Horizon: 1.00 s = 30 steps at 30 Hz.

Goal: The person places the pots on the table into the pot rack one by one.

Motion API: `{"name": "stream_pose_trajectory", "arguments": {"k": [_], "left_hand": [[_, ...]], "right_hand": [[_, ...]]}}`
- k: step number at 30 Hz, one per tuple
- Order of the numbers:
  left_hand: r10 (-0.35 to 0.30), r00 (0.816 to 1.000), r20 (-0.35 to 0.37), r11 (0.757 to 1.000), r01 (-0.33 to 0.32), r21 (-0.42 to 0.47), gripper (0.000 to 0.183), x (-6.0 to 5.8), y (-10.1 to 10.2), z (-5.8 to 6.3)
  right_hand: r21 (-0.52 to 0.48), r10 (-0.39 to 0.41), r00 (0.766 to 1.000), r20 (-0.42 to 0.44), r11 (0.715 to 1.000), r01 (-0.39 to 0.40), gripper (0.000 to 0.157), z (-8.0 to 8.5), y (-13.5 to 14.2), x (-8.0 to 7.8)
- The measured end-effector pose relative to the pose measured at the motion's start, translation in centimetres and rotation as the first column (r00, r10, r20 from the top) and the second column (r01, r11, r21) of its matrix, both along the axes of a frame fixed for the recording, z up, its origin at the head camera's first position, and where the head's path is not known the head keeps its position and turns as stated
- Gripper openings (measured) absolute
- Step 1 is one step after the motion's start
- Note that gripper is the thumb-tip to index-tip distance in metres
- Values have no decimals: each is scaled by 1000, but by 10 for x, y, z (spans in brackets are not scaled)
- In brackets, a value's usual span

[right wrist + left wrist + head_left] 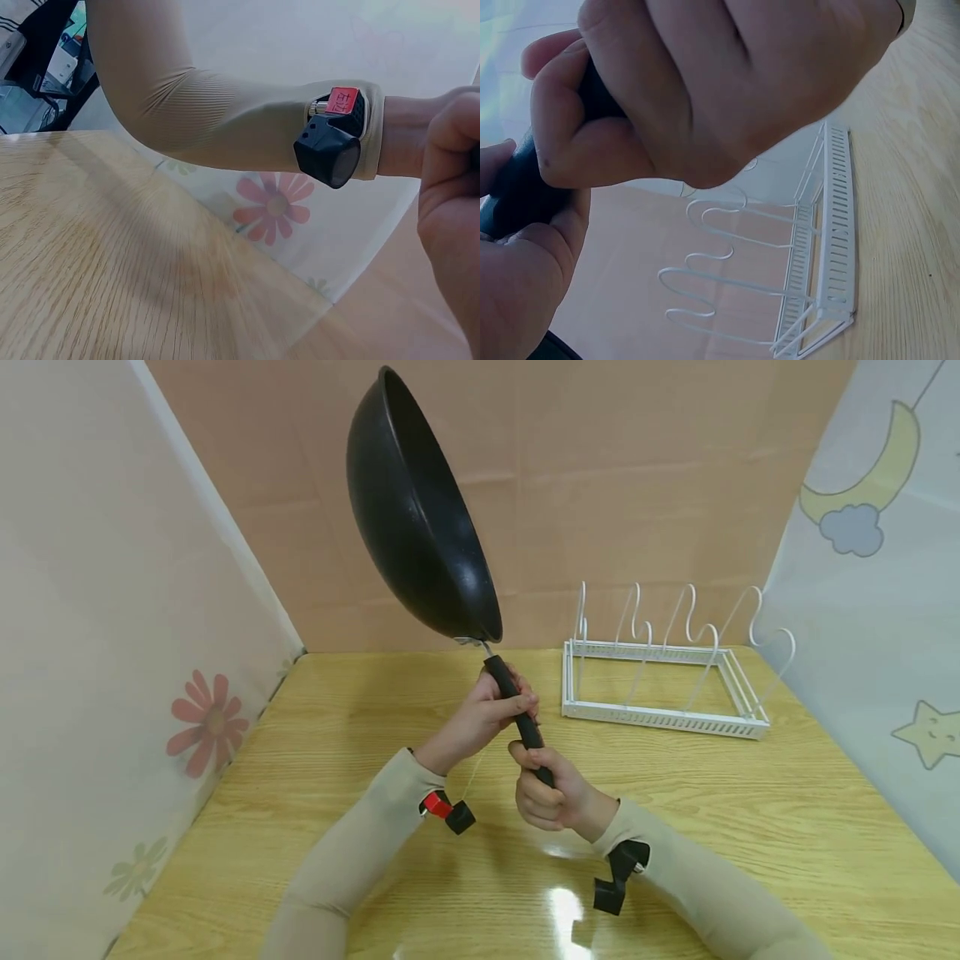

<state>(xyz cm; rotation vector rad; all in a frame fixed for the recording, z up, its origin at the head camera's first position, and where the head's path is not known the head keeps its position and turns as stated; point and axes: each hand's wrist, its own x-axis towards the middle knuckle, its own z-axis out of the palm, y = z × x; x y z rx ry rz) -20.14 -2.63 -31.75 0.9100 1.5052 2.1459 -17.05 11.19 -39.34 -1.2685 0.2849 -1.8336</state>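
A large black wok [420,518] is held up in the air, its bowl tilted on edge and its opening facing right. My left hand [483,714] grips the upper part of its black handle [507,681], near the bowl. Just below, my right hand [551,789] holds the handle's lower end, fingers curled round it. In the left wrist view, the right hand [720,90] fills the top, and the left hand [525,285] is at lower left on the same handle [525,184]. The right wrist view shows my left sleeve [262,124]; the wok is out of sight there.
A white wire rack [663,718] with upright curved dividers stands on the wooden table [360,718], back right. Patterned walls [112,568] flank the table on both sides, and a peach-coloured backdrop [637,485] closes the back. Black wrist devices [611,893] hang at both cuffs.
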Motion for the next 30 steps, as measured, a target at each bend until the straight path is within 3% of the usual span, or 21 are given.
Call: {"name": "stream_pose_trajectory", "arguments": {"k": [14, 21, 30], "left_hand": [[-83, 996, 27, 996, 84, -17, 20, -4, 30, 7], [-147, 989, -1, 989, 147, -32, 19, -8, 45, 9], [-179, 984, -13, 981, 177, -82, 15, -11, 61, 14]], "right_hand": [[-48, -35, 999, -4, 998, 35, 20, 1, 22, 5], [-73, -79, 997, 9, 994, 79, 22, 2, 31, 8], [-111, -87, 996, 27, 990, 90, 24, 6, 41, 8]]}}
